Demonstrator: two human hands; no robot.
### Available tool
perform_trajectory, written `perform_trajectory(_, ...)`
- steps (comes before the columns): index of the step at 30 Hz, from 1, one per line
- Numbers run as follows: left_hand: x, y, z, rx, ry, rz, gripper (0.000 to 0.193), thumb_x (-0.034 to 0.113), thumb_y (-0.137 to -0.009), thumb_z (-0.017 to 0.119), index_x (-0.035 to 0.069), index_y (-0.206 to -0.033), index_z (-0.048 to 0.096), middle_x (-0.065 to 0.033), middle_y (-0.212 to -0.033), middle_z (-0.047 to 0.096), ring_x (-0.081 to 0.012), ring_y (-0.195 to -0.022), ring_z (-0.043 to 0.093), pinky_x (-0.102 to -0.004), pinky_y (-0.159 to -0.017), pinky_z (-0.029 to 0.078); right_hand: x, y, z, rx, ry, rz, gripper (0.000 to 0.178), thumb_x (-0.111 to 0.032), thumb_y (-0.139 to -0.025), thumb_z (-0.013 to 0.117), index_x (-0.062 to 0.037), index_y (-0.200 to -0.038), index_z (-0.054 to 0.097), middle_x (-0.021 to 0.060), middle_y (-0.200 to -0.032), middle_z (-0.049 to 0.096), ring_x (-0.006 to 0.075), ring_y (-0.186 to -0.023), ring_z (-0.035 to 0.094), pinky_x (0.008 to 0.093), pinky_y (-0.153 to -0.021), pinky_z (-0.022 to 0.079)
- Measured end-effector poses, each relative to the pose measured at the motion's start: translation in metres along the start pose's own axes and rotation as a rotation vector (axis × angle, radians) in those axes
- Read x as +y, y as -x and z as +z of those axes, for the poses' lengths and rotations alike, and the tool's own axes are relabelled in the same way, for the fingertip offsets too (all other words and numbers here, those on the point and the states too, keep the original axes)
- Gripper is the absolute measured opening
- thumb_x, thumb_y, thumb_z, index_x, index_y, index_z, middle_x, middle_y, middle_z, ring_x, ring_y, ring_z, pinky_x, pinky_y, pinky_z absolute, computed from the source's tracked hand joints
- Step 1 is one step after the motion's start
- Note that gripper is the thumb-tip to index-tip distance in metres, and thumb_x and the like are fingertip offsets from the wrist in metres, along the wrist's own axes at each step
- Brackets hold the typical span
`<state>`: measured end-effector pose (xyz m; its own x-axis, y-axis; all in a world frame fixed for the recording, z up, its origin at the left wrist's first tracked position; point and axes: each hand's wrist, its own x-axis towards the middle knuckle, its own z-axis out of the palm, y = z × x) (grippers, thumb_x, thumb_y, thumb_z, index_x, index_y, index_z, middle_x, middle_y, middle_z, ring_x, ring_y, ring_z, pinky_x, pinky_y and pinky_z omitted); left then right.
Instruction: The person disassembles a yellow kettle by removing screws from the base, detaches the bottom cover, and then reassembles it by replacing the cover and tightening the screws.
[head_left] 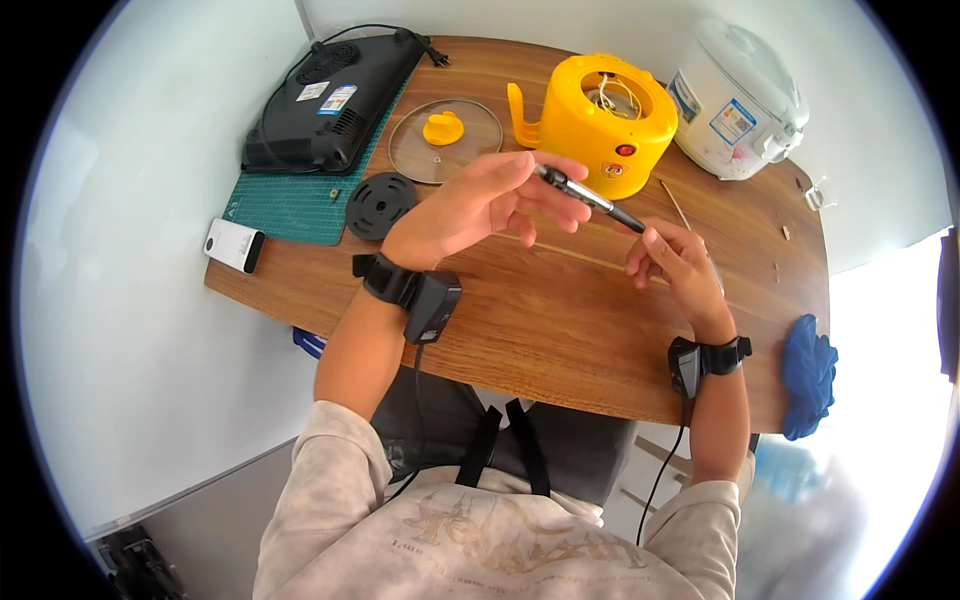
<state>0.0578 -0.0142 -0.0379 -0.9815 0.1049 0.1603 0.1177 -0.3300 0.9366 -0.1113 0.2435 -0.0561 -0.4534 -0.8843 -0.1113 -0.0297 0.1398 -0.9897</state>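
The scene is being viewed from the wearer's head by a wide fisheye camera, which is being aimed steeply down and forward over the tabletop [560, 340]. At six o'clock the wearer's shirt [480, 550] is being taken in close, while toward twelve the tabletop's far edge is being shown farther off. Between these, the left hand [480, 205] is being framed at twelve and the right hand [685, 265] toward three.

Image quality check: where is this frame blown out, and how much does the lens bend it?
Head view: the area right of the blue cloth is washed out white; head view: the wooden table's edges look bowed, corners black; head view: the pen is fairly clear, without strong blur.
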Motion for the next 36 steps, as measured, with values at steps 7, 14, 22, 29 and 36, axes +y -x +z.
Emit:
perform_trajectory(7, 0.041, 0.080, 0.027, 0.224, -0.408, -0.080, 0.047, 0.034, -0.097, 0.069, 0.002, -0.130, 0.059, -0.0135, -0.114, 0.071, -0.0178, -0.105, 0.069, -0.0250, -0.075, 0.053, 0.000, 0.001, 0.004, 0.016, 0.107, -0.010, 0.039, -0.024, -0.102, 0.061, -0.0062, -0.137, 0.057, 0.0044, -0.089, 0.067, 0.0073, -0.070, 0.058, 0.0230, -0.067, 0.050)
perform_trajectory(14, 0.053, 0.150, 0.018, 0.826, -1.132, -0.200, 0.029, 0.020, -0.090, 0.077, 0.004, -0.113, 0.069, -0.0057, -0.100, 0.072, -0.0133, -0.092, 0.067, -0.0273, -0.076, 0.052, 0.001, 0.001, 0.011, 0.005, 0.182, 0.027, 0.035, -0.019, -0.100, 0.064, -0.0077, -0.132, 0.060, 0.0012, -0.088, 0.066, 0.0059, -0.070, 0.058, 0.0215, -0.066, 0.049)
perform_trajectory(22, 0.023, 0.171, -0.093, 1.153, -1.372, -0.358, 0.037, 0.036, -0.090, 0.076, 0.007, -0.111, 0.070, -0.0116, -0.087, 0.074, -0.0206, -0.075, 0.068, -0.0328, -0.068, 0.053, 0.002, 0.001, 0.006, 0.010, 0.221, -0.002, 0.029, -0.016, -0.098, 0.065, -0.0057, -0.125, 0.064, -0.0006, -0.086, 0.064, 0.0061, -0.069, 0.058, 0.0220, -0.062, 0.050)
perform_trajectory(29, 0.006, 0.173, -0.135, 1.119, -1.505, -0.368, 0.035, 0.031, -0.092, 0.075, 0.004, -0.113, 0.066, -0.0128, -0.082, 0.072, -0.0240, -0.073, 0.069, -0.0358, -0.066, 0.052, 0.006, -0.001, 0.008, 0.072, 0.333, -0.050, 0.025, -0.016, -0.095, 0.066, -0.0029, -0.116, 0.067, 0.0027, -0.077, 0.068, 0.0090, -0.067, 0.062, 0.0258, -0.065, 0.053)
perform_trajectory(36, 0.003, 0.178, -0.138, 1.124, -1.451, -0.345, 0.035, 0.029, -0.094, 0.072, 0.006, -0.119, 0.063, -0.0121, -0.081, 0.069, -0.0232, -0.073, 0.065, -0.0346, -0.068, 0.051, 0.000, 0.002, 0.009, 0.089, 0.355, -0.075, 0.024, -0.015, -0.094, 0.066, -0.0017, -0.114, 0.067, 0.0052, -0.075, 0.068, 0.0113, -0.065, 0.063, 0.0268, -0.066, 0.053)
